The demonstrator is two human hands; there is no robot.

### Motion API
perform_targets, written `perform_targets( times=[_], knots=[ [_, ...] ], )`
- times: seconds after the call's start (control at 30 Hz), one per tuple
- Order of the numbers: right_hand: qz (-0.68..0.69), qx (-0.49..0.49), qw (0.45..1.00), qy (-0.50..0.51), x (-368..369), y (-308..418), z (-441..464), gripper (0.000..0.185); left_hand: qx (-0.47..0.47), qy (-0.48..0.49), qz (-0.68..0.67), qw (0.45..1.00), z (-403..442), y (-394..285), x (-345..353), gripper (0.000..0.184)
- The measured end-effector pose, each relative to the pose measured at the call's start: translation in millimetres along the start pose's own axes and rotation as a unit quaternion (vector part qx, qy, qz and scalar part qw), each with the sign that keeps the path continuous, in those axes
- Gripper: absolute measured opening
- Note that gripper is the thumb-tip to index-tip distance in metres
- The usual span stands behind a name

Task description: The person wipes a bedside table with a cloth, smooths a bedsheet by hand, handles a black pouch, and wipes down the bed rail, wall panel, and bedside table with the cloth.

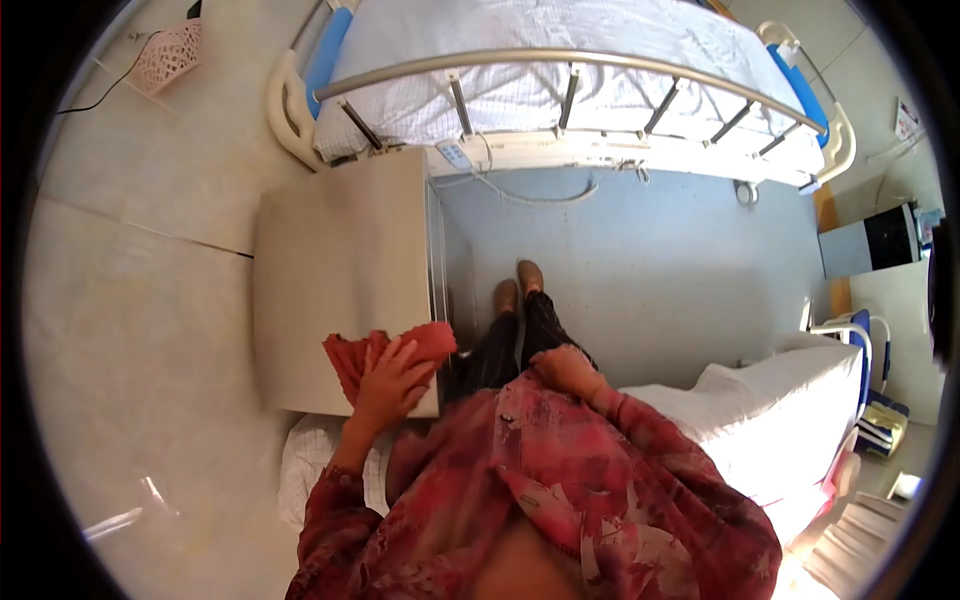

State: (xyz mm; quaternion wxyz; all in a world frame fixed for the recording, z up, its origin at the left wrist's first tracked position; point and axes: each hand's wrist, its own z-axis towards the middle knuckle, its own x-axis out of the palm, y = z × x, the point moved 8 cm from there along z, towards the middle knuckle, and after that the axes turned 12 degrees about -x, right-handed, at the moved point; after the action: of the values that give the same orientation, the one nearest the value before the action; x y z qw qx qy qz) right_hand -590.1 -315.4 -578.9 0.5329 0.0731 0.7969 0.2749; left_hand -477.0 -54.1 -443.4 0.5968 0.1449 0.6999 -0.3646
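Observation:
A red cloth [432,345] lies crumpled on the near end of the beige cabinet top [340,250]. My left hand [390,380] rests on the cloth, pressing it against the surface near the cabinet's front right corner, with its fingers spread. Close to my waist, at the hem of my red patterned shirt, is my right hand [568,370]; its fingers are curled, and what they hold, if anything, is too small to make out.
Beyond the cabinet stands a bed with a metal side rail [520,58] and a hanging remote [454,154] on a coiled cord. A white-covered bed [750,420] is at the right. A pink basket [168,58] is at the upper left.

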Motion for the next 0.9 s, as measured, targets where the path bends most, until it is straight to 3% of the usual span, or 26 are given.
perform_targets(
  times=[0.07,0.2,0.4,0.5,0.57,0.83,0.9],
  knots=[
    [0.007,0.006,1.0,-0.009,17,-10,-2,0.025,-0.041,-0.001,0.015,0.999,-24,22,-1,0.049],
    [0.023,0.022,0.999,-0.004,14,-12,2,0.024,-0.027,0.025,0.056,0.998,-15,18,8,0.045],
    [0.094,0.033,0.992,-0.074,7,-17,0,0.022,0.066,0.042,0.05,0.996,56,-30,24,0.038],
    [0.122,0.039,0.985,-0.114,14,-31,-2,0.022,0.096,0.04,0.038,0.994,101,-35,34,0.022],
    [0.12,0.045,0.986,-0.108,16,-37,-2,0.022,0.111,0.037,0.111,0.987,133,-27,43,0.013],
    [0.152,0.055,0.977,-0.136,30,-62,-2,0.02,0.074,0.025,0.27,0.96,298,15,49,0.017],
    [0.156,0.057,0.976,-0.141,34,-68,-1,0.02,0.084,-0.023,0.353,0.932,335,26,51,0.018]
  ],
)
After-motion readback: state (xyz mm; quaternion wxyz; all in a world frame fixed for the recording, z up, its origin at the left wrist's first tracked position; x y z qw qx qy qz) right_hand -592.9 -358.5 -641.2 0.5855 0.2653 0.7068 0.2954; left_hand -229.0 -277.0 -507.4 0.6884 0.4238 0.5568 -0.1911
